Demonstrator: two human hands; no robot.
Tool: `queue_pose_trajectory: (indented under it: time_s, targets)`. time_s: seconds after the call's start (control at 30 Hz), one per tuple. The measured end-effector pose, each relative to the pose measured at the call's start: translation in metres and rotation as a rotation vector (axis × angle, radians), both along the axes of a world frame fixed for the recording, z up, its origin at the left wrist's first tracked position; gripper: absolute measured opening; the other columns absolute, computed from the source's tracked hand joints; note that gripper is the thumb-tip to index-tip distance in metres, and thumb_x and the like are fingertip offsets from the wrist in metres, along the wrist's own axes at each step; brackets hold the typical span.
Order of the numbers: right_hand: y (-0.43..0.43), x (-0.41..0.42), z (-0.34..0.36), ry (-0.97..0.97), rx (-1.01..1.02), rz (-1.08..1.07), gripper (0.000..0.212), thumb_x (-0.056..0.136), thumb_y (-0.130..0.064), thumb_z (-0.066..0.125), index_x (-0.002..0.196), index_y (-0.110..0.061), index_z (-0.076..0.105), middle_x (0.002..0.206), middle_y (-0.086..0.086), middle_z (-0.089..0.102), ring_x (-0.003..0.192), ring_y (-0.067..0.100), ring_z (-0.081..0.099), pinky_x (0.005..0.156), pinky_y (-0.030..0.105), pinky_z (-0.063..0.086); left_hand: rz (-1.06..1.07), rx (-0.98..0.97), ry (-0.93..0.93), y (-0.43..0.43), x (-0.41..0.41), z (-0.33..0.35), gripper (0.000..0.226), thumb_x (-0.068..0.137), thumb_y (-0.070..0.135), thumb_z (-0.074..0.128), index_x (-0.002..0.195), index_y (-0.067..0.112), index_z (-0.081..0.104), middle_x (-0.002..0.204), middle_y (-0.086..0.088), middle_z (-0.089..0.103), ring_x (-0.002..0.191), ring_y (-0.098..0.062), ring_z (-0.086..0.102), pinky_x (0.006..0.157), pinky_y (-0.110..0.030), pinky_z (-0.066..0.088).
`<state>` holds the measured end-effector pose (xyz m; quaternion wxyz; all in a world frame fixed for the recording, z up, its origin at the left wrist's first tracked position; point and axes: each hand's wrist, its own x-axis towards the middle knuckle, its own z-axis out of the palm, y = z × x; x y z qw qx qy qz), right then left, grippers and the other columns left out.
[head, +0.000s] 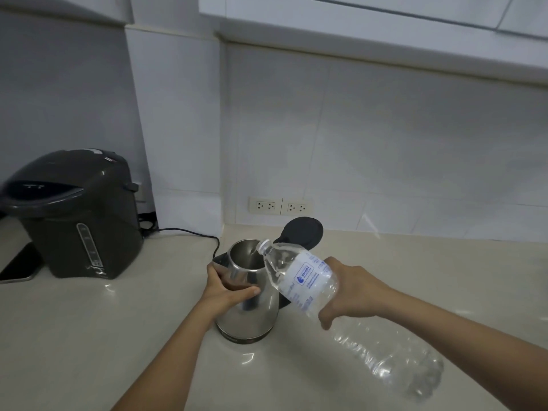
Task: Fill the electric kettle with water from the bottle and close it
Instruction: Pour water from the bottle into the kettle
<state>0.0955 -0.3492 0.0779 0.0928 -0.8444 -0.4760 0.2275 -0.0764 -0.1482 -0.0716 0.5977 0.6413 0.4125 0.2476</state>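
Observation:
A steel electric kettle (252, 318) stands on the pale counter (89, 336) with its black lid (302, 232) swung up and back. My left hand (225, 287) wraps around the kettle's upper body. My right hand (353, 289) grips a clear plastic water bottle (299, 277) by its middle. The bottle is tipped down to the left, its uncapped mouth over the kettle's open rim. Water lies in the bottle's neck end. A thin stream shows inside the kettle's opening.
A dark hot-water dispenser (77, 215) stands at the left, its black cord (189, 234) trailing toward the kettle. A phone (19, 264) lies at the far left edge. Two double wall sockets (280, 206) sit behind the kettle on the tiled wall.

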Motion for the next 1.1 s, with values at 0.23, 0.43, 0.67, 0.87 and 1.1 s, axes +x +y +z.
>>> queue_pose_trajectory:
  time_s: [0.23, 0.43, 0.67, 0.87, 1.1]
  targets:
    - [0.0032, -0.0027, 0.0096, -0.035, -0.059, 0.014, 0.077, 0.043, -0.038, 0.085, 0.109, -0.030, 0.045, 0.091, -0.005, 0.064, 0.082, 0.017, 0.067, 0.073, 0.037, 0.059, -0.002, 0.018, 0.011, 0.0008, -0.0005, -0.0009, 0.086, 0.040, 0.045, 0.089, 0.099, 0.032, 0.028, 0.109, 0.006, 0.050, 0.095, -0.001, 0.051, 0.068, -0.019, 0.042]
    - [0.0012, -0.0028, 0.0104, -0.029, -0.068, 0.017, 0.078, 0.044, -0.037, 0.085, 0.110, -0.028, 0.045, 0.091, -0.003, 0.065, 0.083, 0.018, 0.068, 0.076, 0.040, 0.060, 0.007, 0.034, 0.012, 0.0010, 0.0002, -0.0034, 0.083, 0.043, 0.044, 0.089, 0.097, 0.033, 0.028, 0.107, 0.007, 0.048, 0.093, -0.001, 0.050, 0.066, -0.018, 0.041]
    - [0.0006, -0.0014, 0.0066, -0.031, -0.076, 0.012, 0.078, 0.043, -0.039, 0.085, 0.109, -0.027, 0.044, 0.093, -0.002, 0.064, 0.084, 0.019, 0.066, 0.073, 0.038, 0.059, 0.005, 0.038, 0.016, 0.0014, -0.0001, -0.0034, 0.086, 0.040, 0.049, 0.088, 0.098, 0.033, 0.028, 0.107, 0.009, 0.048, 0.094, -0.001, 0.050, 0.068, -0.019, 0.041]
    - [-0.0018, 0.0008, 0.0038, -0.029, -0.075, 0.006, 0.080, 0.042, -0.040, 0.084, 0.109, -0.027, 0.044, 0.094, -0.002, 0.064, 0.084, 0.019, 0.066, 0.074, 0.040, 0.060, 0.005, 0.044, 0.012, 0.0010, -0.0004, -0.0039, 0.085, 0.041, 0.048, 0.088, 0.100, 0.032, 0.027, 0.107, 0.009, 0.048, 0.095, -0.001, 0.050, 0.069, -0.020, 0.043]
    - [-0.0020, 0.0041, 0.0041, -0.033, -0.070, 0.001, 0.081, 0.041, -0.042, 0.084, 0.109, -0.027, 0.044, 0.086, -0.003, 0.063, 0.081, 0.018, 0.067, 0.070, 0.037, 0.058, -0.005, 0.033, 0.023, 0.0020, -0.0005, -0.0038, 0.091, 0.040, 0.050, 0.087, 0.104, 0.032, 0.026, 0.107, 0.013, 0.044, 0.094, -0.002, 0.047, 0.072, -0.023, 0.042]
